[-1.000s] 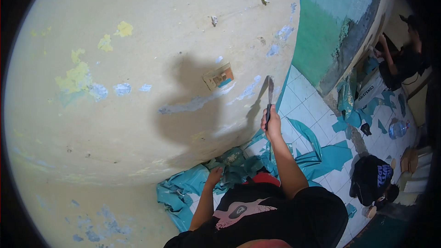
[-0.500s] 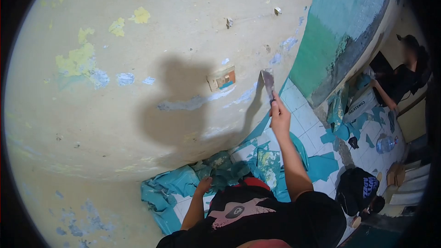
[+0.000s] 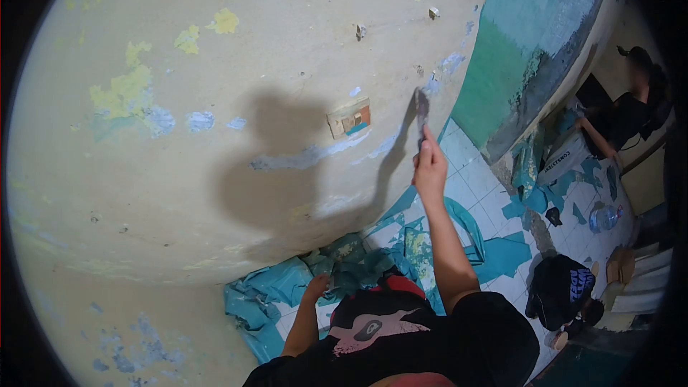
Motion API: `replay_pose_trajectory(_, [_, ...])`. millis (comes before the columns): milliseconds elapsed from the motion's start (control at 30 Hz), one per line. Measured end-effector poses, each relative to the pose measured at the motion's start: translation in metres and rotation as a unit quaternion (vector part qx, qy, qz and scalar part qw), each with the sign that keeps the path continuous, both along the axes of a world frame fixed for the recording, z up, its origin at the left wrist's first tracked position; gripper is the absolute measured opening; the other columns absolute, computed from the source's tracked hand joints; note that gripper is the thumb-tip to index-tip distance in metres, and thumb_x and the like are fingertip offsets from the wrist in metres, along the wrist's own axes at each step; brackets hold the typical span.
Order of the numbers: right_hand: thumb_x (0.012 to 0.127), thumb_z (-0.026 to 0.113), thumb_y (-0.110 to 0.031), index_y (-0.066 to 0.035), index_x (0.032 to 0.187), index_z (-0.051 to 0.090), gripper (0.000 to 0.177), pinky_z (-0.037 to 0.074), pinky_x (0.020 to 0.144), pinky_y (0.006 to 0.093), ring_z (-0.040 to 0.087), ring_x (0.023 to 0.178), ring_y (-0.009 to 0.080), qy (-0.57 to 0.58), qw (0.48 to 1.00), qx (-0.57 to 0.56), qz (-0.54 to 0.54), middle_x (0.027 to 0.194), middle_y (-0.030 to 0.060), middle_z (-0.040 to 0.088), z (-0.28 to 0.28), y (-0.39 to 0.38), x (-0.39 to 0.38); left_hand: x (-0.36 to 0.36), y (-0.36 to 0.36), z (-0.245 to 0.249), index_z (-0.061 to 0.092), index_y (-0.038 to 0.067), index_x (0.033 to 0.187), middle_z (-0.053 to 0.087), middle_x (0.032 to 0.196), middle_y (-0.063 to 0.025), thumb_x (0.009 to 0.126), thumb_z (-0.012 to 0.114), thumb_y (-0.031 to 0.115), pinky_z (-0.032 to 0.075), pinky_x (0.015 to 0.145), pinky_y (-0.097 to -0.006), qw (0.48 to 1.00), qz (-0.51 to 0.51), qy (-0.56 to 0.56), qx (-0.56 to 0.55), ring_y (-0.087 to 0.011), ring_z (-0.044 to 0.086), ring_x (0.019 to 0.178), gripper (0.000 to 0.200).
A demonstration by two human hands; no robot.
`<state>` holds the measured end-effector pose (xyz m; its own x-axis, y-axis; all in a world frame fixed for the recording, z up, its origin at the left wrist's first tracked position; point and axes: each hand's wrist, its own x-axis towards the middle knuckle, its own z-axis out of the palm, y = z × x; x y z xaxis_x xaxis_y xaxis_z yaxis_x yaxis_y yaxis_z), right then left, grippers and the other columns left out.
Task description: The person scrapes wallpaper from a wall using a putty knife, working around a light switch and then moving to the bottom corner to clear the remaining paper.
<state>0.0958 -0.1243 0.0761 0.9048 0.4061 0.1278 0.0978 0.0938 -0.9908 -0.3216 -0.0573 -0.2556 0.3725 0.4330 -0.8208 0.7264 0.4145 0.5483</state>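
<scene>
My right hand [image 3: 431, 170] is wrapped round the handle of a paint scraper [image 3: 422, 111], its blade pointing up against or close to the beige wall [image 3: 215, 50]. Beside the blade lies a small pale-blue patch [image 3: 432, 85] on the wall. To the left of the scraper is a wall switch plate [image 3: 350, 118] with a bluish-orange edge. My left hand [image 3: 317, 286] hangs low near my waist, over crumpled teal sheets of peeled paint [image 3: 271, 288]; its fingers are partly hidden, and I cannot make out anything in it.
Peeled teal pieces [image 3: 505, 256] litter the white tiled floor [image 3: 476, 179]. At the right, another person [image 3: 620, 125] bends near a white sack [image 3: 566, 160]. A clear water jug [image 3: 604, 218] and a black bag [image 3: 559, 292] are on the floor. A green-and-blue wall section [image 3: 516, 50] adjoins the beige wall.
My right hand has shifted slightly up and left with the scraper, whose blade has turned more edge-on to me. My left hand stays almost where it was.
</scene>
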Motion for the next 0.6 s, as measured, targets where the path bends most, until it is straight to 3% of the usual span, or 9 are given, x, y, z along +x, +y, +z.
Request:
replay_pose_trajectory(100, [0.100,0.043,-0.025,-0.011,0.134,0.053,0.038,0.035,0.039,0.0245,0.039,0.045,0.0066,0.049,0.998,-0.003,0.027,0.059,-0.0008,0.044,-0.004,0.004,-0.019,-0.009,-0.001,-0.013,0.047,0.008,0.130,0.057,0.118,-0.0119,0.090,0.051,0.048,0.050,0.075,-0.0465,0.999,-0.009,-0.005,-0.031,-0.0277,0.060,0.094,0.057])
replay_pose_trajectory(200, [0.101,0.042,-0.029,-0.010,0.133,0.054,0.039,0.031,0.035,0.0233,0.035,0.039,0.0061,-0.027,0.998,0.033,-0.056,0.058,-0.0003,0.047,0.011,0.020,0.004,-0.017,-0.003,-0.013,0.046,0.009,0.131,0.057,0.119,-0.0121,0.090,0.051,0.047,0.050,0.075,-0.0458,0.999,-0.008,0.031,-0.020,-0.0272,0.061,0.092,0.056])
replay_pose_trajectory(267, [0.101,0.042,-0.029,-0.011,0.133,0.054,0.038,0.030,0.035,0.0231,0.034,0.037,0.0057,-0.030,0.994,0.070,-0.077,0.059,0.0000,0.049,0.054,0.020,0.031,-0.021,-0.011,-0.003,0.051,0.009,0.124,0.060,0.107,-0.0099,0.091,0.049,0.044,0.051,0.063,-0.0400,0.999,0.028,0.015,-0.009,-0.0244,0.062,0.084,0.049])
replay_pose_trajectory(400, [0.102,0.040,-0.030,-0.011,0.135,0.052,0.039,0.028,0.034,0.0225,0.034,0.036,0.0053,-0.012,0.991,0.113,-0.071,0.059,-0.0004,0.048,0.097,0.005,0.062,-0.035,-0.011,-0.010,0.050,0.010,0.125,0.060,0.108,-0.0106,0.091,0.050,0.045,0.051,0.065,-0.0418,0.999,0.027,0.025,-0.002,-0.0243,0.062,0.083,0.049])
replay_pose_trajectory(433, [0.102,0.040,-0.030,-0.011,0.135,0.051,0.040,0.028,0.034,0.0223,0.034,0.036,0.0053,0.007,0.990,0.127,-0.063,0.059,-0.0005,0.048,0.101,0.003,0.063,-0.041,-0.012,-0.012,0.046,0.010,0.131,0.058,0.117,-0.0120,0.091,0.050,0.046,0.050,0.071,-0.0442,0.999,0.036,0.023,-0.018,-0.0264,0.062,0.089,0.054])
replay_pose_trajectory(467, [0.102,0.040,-0.031,-0.011,0.136,0.050,0.041,0.028,0.034,0.0221,0.033,0.036,0.0054,-0.008,0.991,0.124,-0.056,0.060,-0.0005,0.047,0.089,0.002,0.062,-0.044,-0.011,-0.015,0.041,0.010,0.137,0.055,0.125,-0.0134,0.091,0.050,0.048,0.049,0.076,-0.0466,0.998,0.045,0.020,-0.035,-0.0286,0.061,0.094,0.060])
replay_pose_trajectory(600, [0.102,0.039,-0.030,-0.011,0.138,0.048,0.041,0.029,0.033,0.0227,0.034,0.036,0.0058,0.019,0.998,0.037,-0.052,0.060,-0.0001,0.048,0.039,0.009,0.007,-0.053,-0.018,-0.023,0.041,0.011,0.137,0.055,0.125,-0.0134,0.091,0.050,0.048,0.049,0.075,-0.0473,0.998,0.044,0.033,-0.043,-0.0292,0.061,0.095,0.060])
